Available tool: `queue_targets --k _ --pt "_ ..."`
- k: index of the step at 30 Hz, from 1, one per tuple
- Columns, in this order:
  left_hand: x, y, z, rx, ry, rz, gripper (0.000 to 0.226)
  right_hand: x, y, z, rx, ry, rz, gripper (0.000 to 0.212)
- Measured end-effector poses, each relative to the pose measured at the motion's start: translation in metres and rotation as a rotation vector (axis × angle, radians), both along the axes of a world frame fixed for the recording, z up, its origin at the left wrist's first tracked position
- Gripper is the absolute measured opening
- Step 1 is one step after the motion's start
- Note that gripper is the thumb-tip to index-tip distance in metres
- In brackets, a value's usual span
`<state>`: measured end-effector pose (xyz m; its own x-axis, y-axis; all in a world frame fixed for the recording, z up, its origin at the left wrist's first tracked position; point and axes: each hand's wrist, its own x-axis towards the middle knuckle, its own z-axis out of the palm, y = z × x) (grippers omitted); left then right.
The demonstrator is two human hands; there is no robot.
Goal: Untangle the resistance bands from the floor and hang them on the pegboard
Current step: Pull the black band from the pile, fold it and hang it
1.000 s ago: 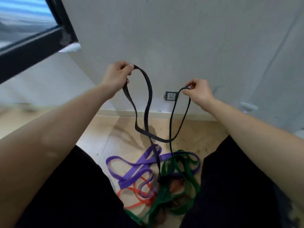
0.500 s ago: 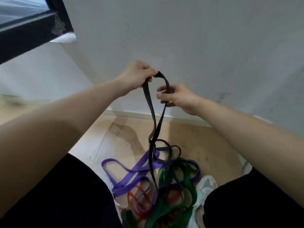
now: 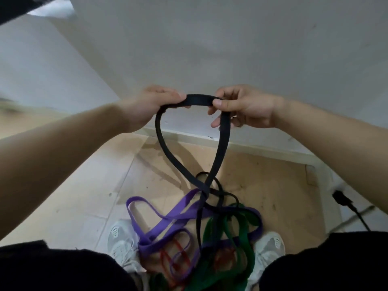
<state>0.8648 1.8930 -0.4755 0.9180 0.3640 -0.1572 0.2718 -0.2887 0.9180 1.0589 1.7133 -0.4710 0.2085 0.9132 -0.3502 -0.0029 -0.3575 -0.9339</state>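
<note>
Gripping the black band are left hand and right hand.

Both bare forearms reach forward from the lower corners and converge, hands level and near each other. The left hand shows its back, fingers curled around the black band. The right hand pinches it between thumb and forefinger, with the other fingers loosely curled below.

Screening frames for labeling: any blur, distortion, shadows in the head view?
Head view: wide-angle bowing, edges stretched; left margin smeared by motion blur; left hand, right hand and black band fairly sharp; soft band shadows on the floor.
</note>
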Motion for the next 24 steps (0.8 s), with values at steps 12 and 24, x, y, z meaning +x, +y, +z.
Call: queue_targets --k 12,24 --pt "-0.035 -0.050 0.062 0.027 -0.105 -0.019 0.018 -0.058 -0.051 0.056 0.063 -0.191 0.043 0.037" --pt "0.013 -0.076 0.114 -0.100 -0.485 0.103 0.007 -0.067 -0.033 0.058 0.249 -0.066 -0.058 0.031"
